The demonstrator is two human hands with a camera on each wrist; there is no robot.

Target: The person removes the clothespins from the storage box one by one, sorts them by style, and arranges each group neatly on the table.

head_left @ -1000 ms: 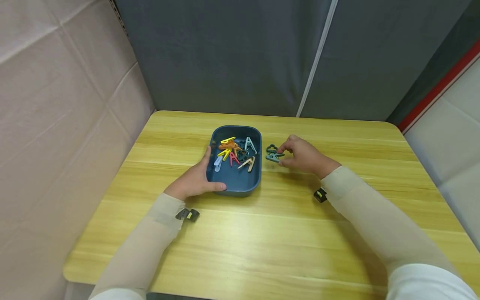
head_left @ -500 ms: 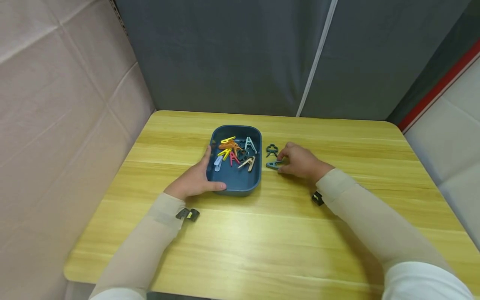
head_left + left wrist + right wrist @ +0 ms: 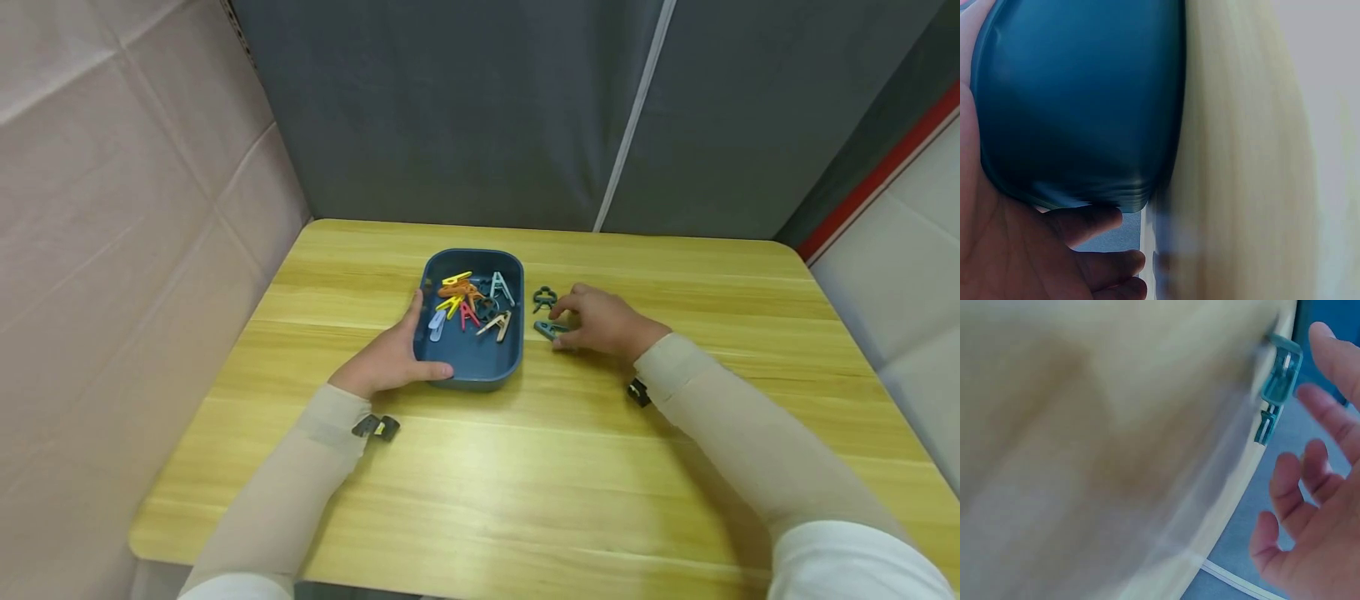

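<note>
- The left hand grips the near left corner of the blue tray: thumb along the near wall, fingers curled against the left wall, as the left wrist view also shows.
- The right hand lies on the table just at 3 o'clock of the tray. Its fingers are loosely spread and hold nothing; the right wrist view shows them apart from the teal clip, which lies flat on the wood at the fingertips.
- A darker clip lies just at 12 o'clock of the teal one, also outside the tray.
- The tray holds a loose heap of coloured clips toward its far end.
- Risk: the two loose clips lie close together, so a hasty pinch could nudge one into the other or skid it over the smooth wood.
- Risk: a clip is sprung; squeezed off-centre, I judge it could flick out of the fingers.
- Risk: if the left hand loosens, a knock from the right could slide the tray.
- The table is pale yellow wood grain with rounded corners.
- A grey curtain with a white strip hangs at 12 o'clock, beige padded panels stand at 9 o'clock, and a red-edged panel at 2 o'clock.
</note>
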